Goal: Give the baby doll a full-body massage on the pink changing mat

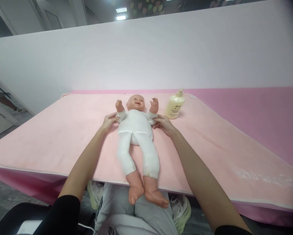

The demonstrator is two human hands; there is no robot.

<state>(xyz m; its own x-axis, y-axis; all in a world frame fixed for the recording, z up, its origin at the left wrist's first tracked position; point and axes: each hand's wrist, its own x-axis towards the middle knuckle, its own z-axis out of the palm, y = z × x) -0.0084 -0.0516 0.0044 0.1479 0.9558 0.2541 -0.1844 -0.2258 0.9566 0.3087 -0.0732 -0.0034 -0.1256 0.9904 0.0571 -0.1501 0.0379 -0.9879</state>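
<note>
doll: baby doll point(137, 130) in a white onesie, flat on its back on the pink mat point(63, 130), head away from me, feet hanging off the near edge over my lap

long axis: runs straight away from me, so it sits right between my hands

left hand point(108, 121): fingers loosely apart, touching the doll's sleeve

right hand point(164, 124): same deal, fingers spread against the other sleeve

nearer hand: pretty even tbh

lotion bottle point(175, 106): just beyond my right hand, beside the doll's arm
</note>
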